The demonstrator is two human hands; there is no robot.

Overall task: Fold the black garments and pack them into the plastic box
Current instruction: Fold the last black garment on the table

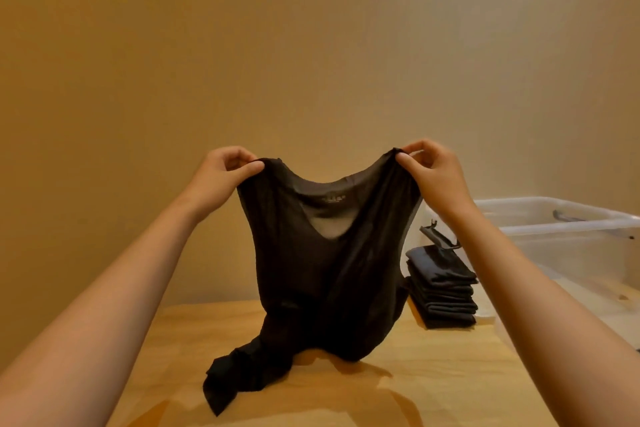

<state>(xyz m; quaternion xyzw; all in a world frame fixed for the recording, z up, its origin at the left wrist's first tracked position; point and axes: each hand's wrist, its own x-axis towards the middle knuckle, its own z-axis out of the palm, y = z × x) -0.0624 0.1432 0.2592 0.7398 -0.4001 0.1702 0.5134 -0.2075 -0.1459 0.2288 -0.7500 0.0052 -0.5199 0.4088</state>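
Currently the left hand (pixel 221 166) and right hand (pixel 433 166) each pinch a shoulder of the black garment (pixel 325 253), hanging lengthwise between them onto the table (pixel 415 374), left of the plastic box (pixel 561 236).

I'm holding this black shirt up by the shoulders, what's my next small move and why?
Probably lower the shirt flat onto the table: left hand and right hand pinch its shoulders while its lower end lies bunched there.

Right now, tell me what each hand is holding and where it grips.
Both hold one black garment: the left hand pinches its left shoulder, the right hand its right shoulder.
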